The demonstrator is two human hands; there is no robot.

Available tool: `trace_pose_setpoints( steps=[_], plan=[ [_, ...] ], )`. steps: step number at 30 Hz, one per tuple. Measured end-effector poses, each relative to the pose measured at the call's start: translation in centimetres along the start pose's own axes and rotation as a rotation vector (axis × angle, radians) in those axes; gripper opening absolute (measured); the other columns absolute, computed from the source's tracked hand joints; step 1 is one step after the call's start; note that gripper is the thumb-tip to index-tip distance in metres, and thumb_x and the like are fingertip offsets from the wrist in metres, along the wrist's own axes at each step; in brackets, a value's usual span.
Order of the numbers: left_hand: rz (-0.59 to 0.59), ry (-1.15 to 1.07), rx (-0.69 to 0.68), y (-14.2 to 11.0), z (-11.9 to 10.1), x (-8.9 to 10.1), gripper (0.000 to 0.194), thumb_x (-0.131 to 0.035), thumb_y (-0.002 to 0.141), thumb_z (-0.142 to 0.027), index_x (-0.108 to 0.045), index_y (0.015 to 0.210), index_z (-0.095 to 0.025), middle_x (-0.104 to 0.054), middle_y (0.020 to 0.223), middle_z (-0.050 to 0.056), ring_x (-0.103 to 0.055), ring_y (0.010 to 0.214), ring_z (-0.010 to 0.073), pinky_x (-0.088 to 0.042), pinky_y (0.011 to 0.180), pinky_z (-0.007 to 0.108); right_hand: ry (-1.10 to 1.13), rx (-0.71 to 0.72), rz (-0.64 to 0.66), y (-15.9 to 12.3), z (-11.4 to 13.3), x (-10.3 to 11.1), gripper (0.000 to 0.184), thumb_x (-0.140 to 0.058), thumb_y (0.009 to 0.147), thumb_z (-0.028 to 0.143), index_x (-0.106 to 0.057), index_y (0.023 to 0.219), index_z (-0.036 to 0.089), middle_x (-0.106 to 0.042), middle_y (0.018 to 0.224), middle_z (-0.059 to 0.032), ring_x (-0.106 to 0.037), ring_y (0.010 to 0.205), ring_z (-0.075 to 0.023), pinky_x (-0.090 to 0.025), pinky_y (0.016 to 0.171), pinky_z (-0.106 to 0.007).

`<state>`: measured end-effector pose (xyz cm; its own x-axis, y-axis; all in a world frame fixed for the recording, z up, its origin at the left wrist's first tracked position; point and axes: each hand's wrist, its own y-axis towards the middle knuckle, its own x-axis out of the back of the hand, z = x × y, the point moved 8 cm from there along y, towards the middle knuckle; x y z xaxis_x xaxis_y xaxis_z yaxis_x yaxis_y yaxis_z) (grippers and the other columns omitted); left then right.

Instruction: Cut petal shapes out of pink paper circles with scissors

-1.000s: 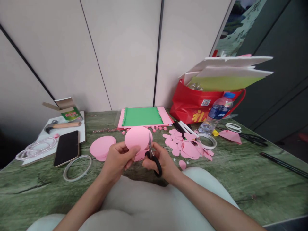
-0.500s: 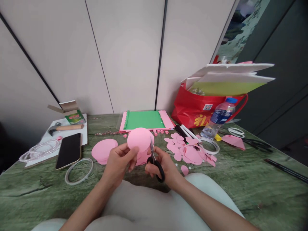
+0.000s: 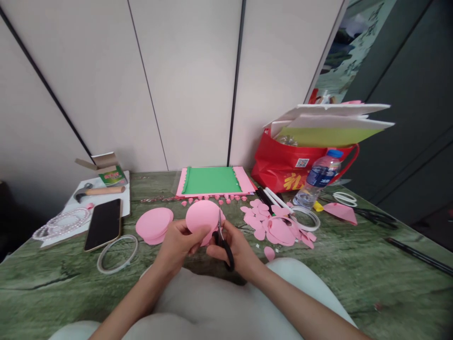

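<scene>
My left hand (image 3: 178, 245) pinches a round pink paper disc (image 3: 202, 216) and holds it up over the near table edge. Black-handled scissors (image 3: 223, 244) are gripped in my right hand (image 3: 236, 248), blades pointing up at the disc's right edge. A stack of pink paper circles (image 3: 154, 225) lies on the green table (image 3: 354, 264) just left of my hands. Right of them sits a heap of pink petal-shaped cut-outs (image 3: 274, 222).
A black phone (image 3: 104, 224) and a clear tape ring (image 3: 117, 246) lie at left, near a hammer (image 3: 99, 191) and beads (image 3: 60, 223). Green and pink sheets (image 3: 211, 180) lie at the wall. At right stand a red bag (image 3: 290, 163), a water bottle (image 3: 318, 178), a tape roll (image 3: 307, 218).
The view shifted slightly, so everything sits a little lower in frame. The disc has turned a bit in my left hand and the scissors stay at its right edge.
</scene>
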<state>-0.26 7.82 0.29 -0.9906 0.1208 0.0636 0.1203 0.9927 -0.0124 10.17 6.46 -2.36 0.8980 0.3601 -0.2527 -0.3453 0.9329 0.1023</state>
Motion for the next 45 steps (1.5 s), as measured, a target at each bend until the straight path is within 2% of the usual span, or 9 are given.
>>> trace_pose_setpoints(
  steps=[12,18,24,32,35,40,45],
  plan=[
    [-0.026,0.031,0.006,0.0,-0.4,0.2,0.032,-0.068,0.061,-0.037,-0.050,0.047,-0.014,-0.034,0.035,-0.008,-0.023,0.036,0.0034,-0.014,0.038,0.020,-0.034,0.001,-0.005,0.2,0.1,0.5,0.045,-0.078,0.052,0.026,-0.046,0.081,0.018,-0.044,0.052,0.0096,-0.034,0.046,-0.0054,-0.027,0.043,-0.018],
    [-0.041,0.000,-0.019,0.1,-0.5,0.4,0.030,-0.069,0.061,-0.034,-0.049,0.049,-0.014,-0.033,0.034,-0.009,-0.024,0.035,0.0034,-0.014,0.038,0.020,-0.054,-0.016,-0.038,0.2,-0.4,0.8,0.040,-0.076,0.051,0.031,-0.047,0.076,0.019,-0.047,0.052,0.0086,-0.037,0.043,-0.0058,-0.032,0.042,-0.019],
    [-0.056,-0.044,-0.034,0.0,-0.7,0.6,0.027,-0.068,0.063,-0.031,-0.050,0.053,-0.014,-0.035,0.035,-0.010,-0.025,0.035,0.0026,-0.014,0.037,0.019,-0.073,-0.019,-0.044,0.3,-0.6,0.9,0.035,-0.073,0.055,0.031,-0.047,0.076,0.019,-0.051,0.047,0.0077,-0.041,0.038,-0.0066,-0.032,0.038,-0.018],
    [0.011,-0.149,-0.047,-0.1,-0.9,0.0,0.024,-0.065,0.069,-0.034,-0.053,0.061,-0.015,-0.052,0.045,-0.006,-0.040,0.033,0.0053,-0.028,0.033,0.018,-0.057,-0.055,-0.050,0.1,-0.6,0.8,0.034,-0.072,0.054,0.031,-0.047,0.073,0.019,-0.051,0.043,0.0081,-0.043,0.035,-0.0070,-0.033,0.036,-0.017],
    [0.027,-0.180,-0.007,-0.1,-0.7,-0.3,0.025,-0.066,0.068,-0.036,-0.054,0.063,-0.015,-0.056,0.050,-0.004,-0.042,0.031,0.0059,-0.028,0.030,0.018,-0.071,-0.059,-0.044,0.2,-1.0,0.8,0.032,-0.071,0.055,0.031,-0.048,0.074,0.018,-0.051,0.042,0.0079,-0.045,0.035,-0.0078,-0.033,0.036,-0.017],
    [-0.016,-0.092,-0.003,0.0,-0.4,0.1,0.033,-0.068,0.065,-0.036,-0.051,0.050,-0.013,-0.044,0.036,-0.006,-0.033,0.030,0.0029,-0.021,0.032,0.016,-0.093,-0.061,-0.002,0.1,-1.1,0.3,0.035,-0.073,0.054,0.031,-0.047,0.074,0.019,-0.053,0.045,0.0070,-0.047,0.037,-0.0084,-0.034,0.037,-0.018],
    [-0.031,-0.016,-0.003,0.0,-0.2,0.5,0.033,-0.070,0.062,-0.034,-0.050,0.046,-0.013,-0.040,0.034,-0.007,-0.028,0.032,0.0022,-0.017,0.034,0.018,-0.074,-0.056,0.012,-0.1,-0.4,0.2,0.046,-0.078,0.050,0.029,-0.046,0.081,0.018,-0.051,0.050,0.0085,-0.041,0.042,-0.0061,-0.031,0.040,-0.017]
  ],
)
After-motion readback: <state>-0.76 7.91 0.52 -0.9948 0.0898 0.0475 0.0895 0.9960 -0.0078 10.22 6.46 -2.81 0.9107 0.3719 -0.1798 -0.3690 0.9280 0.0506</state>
